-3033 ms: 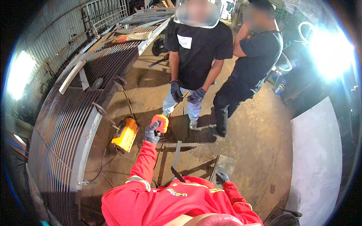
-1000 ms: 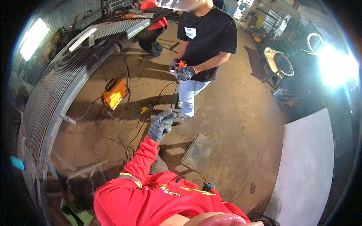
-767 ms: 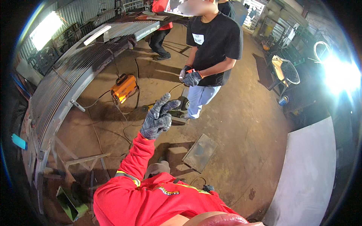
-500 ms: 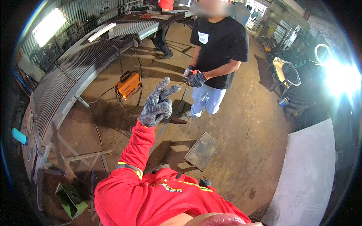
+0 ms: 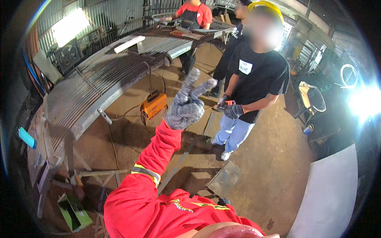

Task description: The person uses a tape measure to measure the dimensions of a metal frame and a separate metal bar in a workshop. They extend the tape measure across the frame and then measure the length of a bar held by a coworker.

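My left hand (image 5: 185, 107), in a grey knitted glove, is raised in front of me. Its index and middle fingers stretch up and apart in a V, while the other fingers are folded over the palm. It holds nothing visible. The red sleeve (image 5: 158, 152) with a reflective band leads up to it. Beyond my chest's edge shows a small dark-grey patch (image 5: 224, 201), perhaps my gloved right hand; its fingers cannot be made out. Facing me, a person in a black shirt (image 5: 260, 71) and yellow helmet holds a small orange-and-black item (image 5: 229, 103) in gloved hands.
A long slatted metal bench (image 5: 99, 87) curves along the left. An orange welding machine (image 5: 154, 105) stands on the floor beside it. A flat metal plate (image 5: 225, 178) lies ahead, and a pale sheet (image 5: 329, 190) is at the right. Two more people stand farther back.
The view has tilted up, showing more of the people behind. My left hand has moved up and right in the picture, its two fingers still spread. The facing person's hands remain together.
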Action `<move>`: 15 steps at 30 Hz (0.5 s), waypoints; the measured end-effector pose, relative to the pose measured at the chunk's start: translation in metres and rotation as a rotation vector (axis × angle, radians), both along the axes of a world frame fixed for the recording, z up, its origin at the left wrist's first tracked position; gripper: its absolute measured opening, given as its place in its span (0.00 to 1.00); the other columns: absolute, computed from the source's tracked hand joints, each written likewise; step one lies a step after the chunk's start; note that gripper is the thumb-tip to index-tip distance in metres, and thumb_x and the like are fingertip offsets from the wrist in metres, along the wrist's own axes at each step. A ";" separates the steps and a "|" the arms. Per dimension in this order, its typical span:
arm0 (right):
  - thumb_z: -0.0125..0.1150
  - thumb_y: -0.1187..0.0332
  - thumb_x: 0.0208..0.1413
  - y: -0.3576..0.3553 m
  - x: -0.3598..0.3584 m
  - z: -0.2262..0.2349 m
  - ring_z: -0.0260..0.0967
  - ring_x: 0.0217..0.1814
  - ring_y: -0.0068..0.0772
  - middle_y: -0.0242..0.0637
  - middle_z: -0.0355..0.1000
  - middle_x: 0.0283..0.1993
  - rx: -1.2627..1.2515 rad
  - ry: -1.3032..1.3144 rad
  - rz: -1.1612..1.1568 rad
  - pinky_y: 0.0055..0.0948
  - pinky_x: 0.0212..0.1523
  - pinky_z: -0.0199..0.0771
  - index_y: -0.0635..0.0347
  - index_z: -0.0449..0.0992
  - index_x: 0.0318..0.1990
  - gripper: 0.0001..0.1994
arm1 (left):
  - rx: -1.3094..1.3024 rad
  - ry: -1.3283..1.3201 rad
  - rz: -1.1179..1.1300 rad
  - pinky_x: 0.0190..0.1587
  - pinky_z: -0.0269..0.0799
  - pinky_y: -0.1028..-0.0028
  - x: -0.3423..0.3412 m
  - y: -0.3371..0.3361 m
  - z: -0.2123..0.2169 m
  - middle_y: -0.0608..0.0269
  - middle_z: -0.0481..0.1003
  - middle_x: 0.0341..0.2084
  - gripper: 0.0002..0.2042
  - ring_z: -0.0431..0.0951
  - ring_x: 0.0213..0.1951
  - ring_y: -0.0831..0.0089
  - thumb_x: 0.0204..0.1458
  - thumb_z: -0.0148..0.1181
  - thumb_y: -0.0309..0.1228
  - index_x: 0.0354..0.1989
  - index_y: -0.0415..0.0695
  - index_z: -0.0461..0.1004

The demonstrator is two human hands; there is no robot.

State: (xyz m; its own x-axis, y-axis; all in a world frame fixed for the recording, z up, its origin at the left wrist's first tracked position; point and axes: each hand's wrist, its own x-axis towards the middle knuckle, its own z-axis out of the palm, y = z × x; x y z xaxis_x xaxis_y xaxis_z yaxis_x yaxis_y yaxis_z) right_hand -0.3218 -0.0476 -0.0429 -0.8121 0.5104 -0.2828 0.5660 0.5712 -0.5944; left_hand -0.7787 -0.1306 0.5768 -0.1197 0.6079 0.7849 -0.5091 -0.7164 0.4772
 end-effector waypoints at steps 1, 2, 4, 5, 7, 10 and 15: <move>0.58 0.62 0.45 0.004 -0.010 -0.004 0.61 0.15 0.41 0.41 0.65 0.18 -0.239 -0.024 -0.118 0.42 0.18 0.62 0.56 0.70 0.32 0.10 | -0.041 0.016 0.009 0.16 0.59 0.84 0.000 0.004 -0.002 0.43 0.50 0.61 0.40 0.60 0.13 0.86 0.44 0.51 0.16 0.66 0.51 0.38; 0.58 0.63 0.45 0.008 -0.024 -0.008 0.63 0.17 0.40 0.40 0.67 0.20 -0.453 -0.041 -0.265 0.42 0.19 0.64 0.55 0.71 0.33 0.09 | -0.083 0.034 0.015 0.15 0.58 0.84 0.000 0.009 -0.003 0.43 0.50 0.61 0.40 0.60 0.13 0.86 0.44 0.52 0.16 0.66 0.51 0.38; 0.58 0.64 0.44 0.020 -0.037 -0.017 0.67 0.20 0.38 0.40 0.70 0.22 -0.908 -0.075 -0.558 0.41 0.20 0.67 0.53 0.71 0.34 0.09 | -0.146 0.009 -0.019 0.16 0.58 0.84 0.011 0.022 -0.004 0.44 0.50 0.61 0.41 0.60 0.14 0.86 0.43 0.53 0.16 0.65 0.51 0.38; 0.58 0.64 0.44 0.018 -0.043 -0.019 0.69 0.21 0.37 0.39 0.71 0.24 -1.133 -0.111 -0.691 0.41 0.21 0.69 0.52 0.72 0.35 0.09 | -0.128 -0.017 -0.012 0.16 0.59 0.84 0.002 0.013 -0.010 0.44 0.50 0.61 0.41 0.60 0.14 0.86 0.43 0.53 0.16 0.65 0.51 0.38; 0.54 0.61 0.48 0.030 -0.002 -0.035 0.69 0.23 0.37 0.39 0.70 0.24 -0.534 -0.005 -0.488 0.41 0.23 0.69 0.52 0.71 0.35 0.09 | -0.044 -0.059 -0.140 0.16 0.59 0.84 0.014 0.040 -0.010 0.44 0.50 0.61 0.41 0.60 0.14 0.86 0.43 0.54 0.17 0.65 0.50 0.39; 0.50 0.61 0.52 -0.037 -0.132 0.107 0.63 0.18 0.37 0.38 0.66 0.19 -1.103 -0.083 -0.945 0.37 0.17 0.65 0.55 0.72 0.27 0.10 | -0.185 0.008 -0.016 0.20 0.59 0.85 -0.001 0.021 -0.019 0.53 0.54 0.61 0.41 0.57 0.16 0.87 0.44 0.57 0.22 0.65 0.52 0.41; 0.53 0.59 0.50 -0.033 -0.077 0.086 0.63 0.17 0.41 0.40 0.65 0.18 -0.976 0.051 -1.185 0.40 0.16 0.63 0.56 0.71 0.29 0.10 | -0.125 -0.075 -0.056 0.17 0.58 0.84 0.014 0.047 -0.014 0.47 0.51 0.61 0.37 0.58 0.14 0.87 0.47 0.56 0.25 0.64 0.43 0.42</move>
State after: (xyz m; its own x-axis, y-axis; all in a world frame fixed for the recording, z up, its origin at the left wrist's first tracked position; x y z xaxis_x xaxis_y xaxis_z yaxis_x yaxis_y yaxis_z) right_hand -0.3984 -0.0810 0.0436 -0.1046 0.4885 -0.8663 0.3677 -0.7903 -0.4901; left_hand -0.7646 -0.0838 0.5628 -0.1381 0.7078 0.6927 -0.5842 -0.6230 0.5201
